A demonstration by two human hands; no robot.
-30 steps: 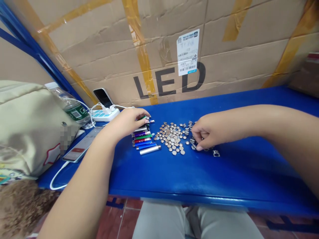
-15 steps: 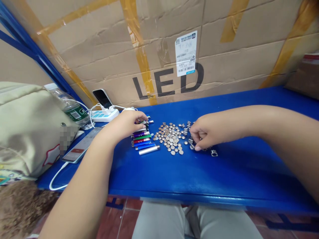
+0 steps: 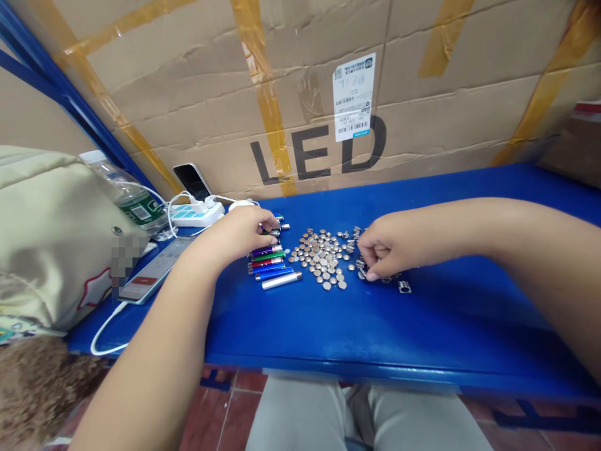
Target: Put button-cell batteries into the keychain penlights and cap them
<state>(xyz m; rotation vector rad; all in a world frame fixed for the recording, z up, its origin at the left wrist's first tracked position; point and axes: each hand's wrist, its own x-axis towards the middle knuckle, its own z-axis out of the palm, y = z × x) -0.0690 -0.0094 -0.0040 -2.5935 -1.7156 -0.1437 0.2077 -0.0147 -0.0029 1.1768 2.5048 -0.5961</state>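
My left hand point(image 3: 244, 233) rests its fingertips on the upper end of a row of short coloured metal tubes point(image 3: 270, 266), purple, green, red, blue and silver, lying side by side. The hand hides the topmost tubes and seems to pinch a dark one. To the right lies a loose pile of button cells point(image 3: 320, 258) on the blue table point(image 3: 375, 329). My right hand point(image 3: 385, 252) bends down over small silver metal pieces point(image 3: 361, 268), its fingers hiding whatever lies beneath them. One silver piece point(image 3: 404, 287) sits just beyond it.
A white power strip point(image 3: 197, 214) with plugged-in cables, a leaning phone point(image 3: 189, 181) and a water bottle point(image 3: 131, 199) stand at the back left. Another phone point(image 3: 153, 269) lies beside a beige bag point(image 3: 51, 238). A large taped cardboard carton point(image 3: 319, 100) walls the table's far side.
My left hand has settled slightly lower over the top of the tube row. My right hand stays among the silver pieces, and the button cell pile looks unchanged.
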